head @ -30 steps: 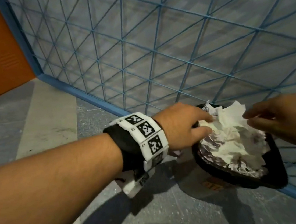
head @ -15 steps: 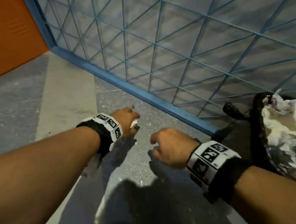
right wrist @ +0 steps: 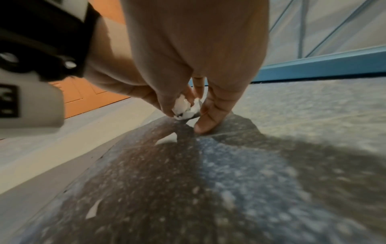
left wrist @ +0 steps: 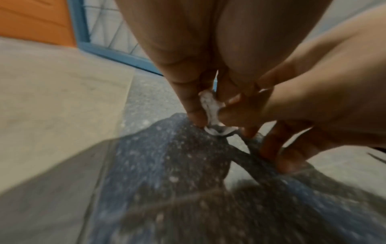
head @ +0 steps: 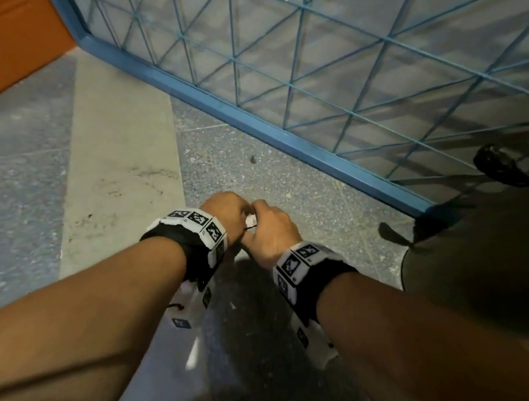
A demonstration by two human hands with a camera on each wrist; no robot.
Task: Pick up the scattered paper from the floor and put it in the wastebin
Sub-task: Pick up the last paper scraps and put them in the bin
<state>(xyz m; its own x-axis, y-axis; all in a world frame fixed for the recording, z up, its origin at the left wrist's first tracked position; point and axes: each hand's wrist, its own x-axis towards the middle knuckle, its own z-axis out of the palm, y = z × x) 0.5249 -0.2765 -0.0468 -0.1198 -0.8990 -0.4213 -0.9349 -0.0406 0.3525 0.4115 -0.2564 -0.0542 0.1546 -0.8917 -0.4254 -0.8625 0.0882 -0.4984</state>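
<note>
A small crumpled scrap of white paper [left wrist: 211, 109] is pinched low over the speckled floor [head: 287, 184] between the curled fingers of the left hand [head: 225, 212] and the right hand [head: 271, 229], which are pressed close together. A second thin white sliver [right wrist: 93, 209] is seen lying on the floor nearer the wrists. A blue mesh panel [head: 282, 133] is stood beyond the hands, and only a dark edge of the wastebin [head: 501, 164] is seen at far right.

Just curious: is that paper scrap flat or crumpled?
Crumpled: the paper scrap shows as a wrinkled white wad between the fingers of both hands, left and right.
</note>
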